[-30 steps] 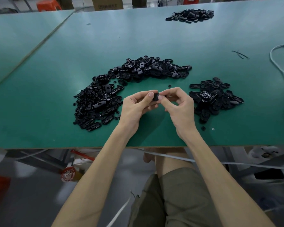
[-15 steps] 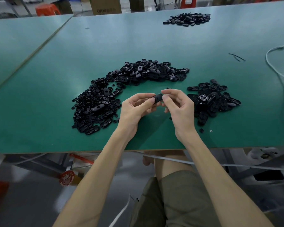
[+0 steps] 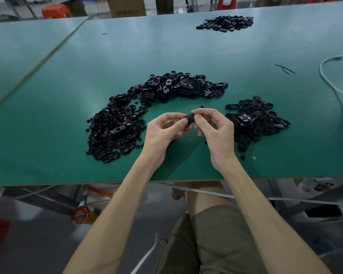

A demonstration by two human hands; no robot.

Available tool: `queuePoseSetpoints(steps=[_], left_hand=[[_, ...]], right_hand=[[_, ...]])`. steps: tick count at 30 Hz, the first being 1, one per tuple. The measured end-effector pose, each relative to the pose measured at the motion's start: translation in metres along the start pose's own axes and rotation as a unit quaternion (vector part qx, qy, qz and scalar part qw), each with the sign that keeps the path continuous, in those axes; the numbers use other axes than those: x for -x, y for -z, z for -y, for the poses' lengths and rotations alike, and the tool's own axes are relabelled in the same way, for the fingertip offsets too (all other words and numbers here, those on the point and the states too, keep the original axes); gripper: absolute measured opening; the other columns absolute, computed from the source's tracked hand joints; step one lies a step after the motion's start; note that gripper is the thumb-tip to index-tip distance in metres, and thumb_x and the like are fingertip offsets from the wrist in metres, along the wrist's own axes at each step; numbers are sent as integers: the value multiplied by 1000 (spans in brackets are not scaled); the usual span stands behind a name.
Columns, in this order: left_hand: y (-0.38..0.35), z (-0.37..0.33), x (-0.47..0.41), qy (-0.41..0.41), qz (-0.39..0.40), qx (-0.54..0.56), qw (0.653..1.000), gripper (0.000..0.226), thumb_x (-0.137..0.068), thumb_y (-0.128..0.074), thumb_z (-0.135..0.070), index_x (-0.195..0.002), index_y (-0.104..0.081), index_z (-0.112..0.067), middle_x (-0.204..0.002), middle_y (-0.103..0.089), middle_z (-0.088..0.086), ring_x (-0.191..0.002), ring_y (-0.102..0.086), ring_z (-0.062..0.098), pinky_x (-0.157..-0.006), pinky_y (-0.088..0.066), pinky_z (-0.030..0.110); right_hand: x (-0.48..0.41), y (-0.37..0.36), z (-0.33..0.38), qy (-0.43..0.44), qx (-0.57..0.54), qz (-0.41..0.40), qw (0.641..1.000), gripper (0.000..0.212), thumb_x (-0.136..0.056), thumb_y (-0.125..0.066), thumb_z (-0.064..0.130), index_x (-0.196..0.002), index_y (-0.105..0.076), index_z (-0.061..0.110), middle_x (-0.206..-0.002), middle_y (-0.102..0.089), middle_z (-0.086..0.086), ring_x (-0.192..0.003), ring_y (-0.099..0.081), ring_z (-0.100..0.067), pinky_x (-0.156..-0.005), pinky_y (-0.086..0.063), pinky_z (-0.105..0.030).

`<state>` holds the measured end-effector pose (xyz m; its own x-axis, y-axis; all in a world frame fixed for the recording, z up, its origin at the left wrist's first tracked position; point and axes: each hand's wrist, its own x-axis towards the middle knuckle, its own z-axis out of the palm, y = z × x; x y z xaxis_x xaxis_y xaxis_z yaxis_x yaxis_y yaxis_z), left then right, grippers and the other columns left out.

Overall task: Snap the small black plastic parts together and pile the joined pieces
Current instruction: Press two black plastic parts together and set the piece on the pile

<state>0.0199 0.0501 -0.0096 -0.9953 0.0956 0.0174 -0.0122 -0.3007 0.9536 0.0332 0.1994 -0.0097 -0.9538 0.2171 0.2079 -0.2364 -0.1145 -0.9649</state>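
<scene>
My left hand (image 3: 164,131) and my right hand (image 3: 216,131) meet above the green table (image 3: 67,95), both pinching one small black plastic part (image 3: 190,118) between thumbs and fingertips. A long curved heap of loose black parts (image 3: 147,107) lies to the left and behind my hands. A smaller pile of black oval pieces (image 3: 255,119) sits just right of my right hand. Whether the held part is one piece or two pressed together is hidden by my fingers.
A third pile of black parts (image 3: 226,22) lies at the table's far end. A white cable (image 3: 337,91) snakes along the right side, near a thin black scrap (image 3: 284,68). Cardboard boxes (image 3: 127,6) and an orange stool (image 3: 55,11) stand beyond the table.
My hands stay together on the part, with fingertips shifting slightly around it. The view has tilted down a little, so everything sits lower in frame.
</scene>
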Motion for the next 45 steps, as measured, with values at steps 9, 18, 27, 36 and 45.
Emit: queuePoseSetpoints(steps=[9,18,27,36,45], left_hand=[[0,-1,0,2,14,-14,1000,18,-96,-69,-4,-114,-72,-1,-109,-77,15,-97,-76,27,-81,-60,29],[0,0,-1,-4,21,-24,999,13,-94,-69,0,-102,-76,-8,-100,-78,14,-94,-77,27,-80,-60,28],[0,4,-2,-25,21,-10,999,19,-92,-71,4,-110,-75,2,-104,-77,19,-95,-73,23,-87,-59,31],[2,7,-4,-32,13,-47,998,17,-92,-69,5,-104,-77,-3,-95,-78,13,-83,-72,18,-82,-58,26],[2,9,-6,-43,-3,-87,995,20,-88,-65,11,-99,-76,-3,-82,-76,8,-73,-68,17,-77,-55,23]], right_hand=[[-1,0,-1,0,-1,-8,1000,20,-94,-70,7,-92,-79,25,-92,-78,1,-78,-69,-13,-64,-51,-23],[-1,1,-2,0,2,8,1000,18,-93,-71,8,-92,-79,24,-91,-78,2,-78,-69,-13,-65,-50,-21],[-1,2,-6,-4,5,20,1000,14,-89,-79,7,-99,-77,18,-92,-78,2,-87,-70,-11,-72,-52,-19],[-2,1,-6,-11,-15,26,999,16,-86,-81,2,-93,-77,16,-86,-78,-1,-79,-72,-15,-69,-54,-21],[-3,0,-7,-17,-12,39,999,15,-83,-82,0,-92,-77,11,-81,-78,-7,-72,-76,-24,-70,-57,-23]])
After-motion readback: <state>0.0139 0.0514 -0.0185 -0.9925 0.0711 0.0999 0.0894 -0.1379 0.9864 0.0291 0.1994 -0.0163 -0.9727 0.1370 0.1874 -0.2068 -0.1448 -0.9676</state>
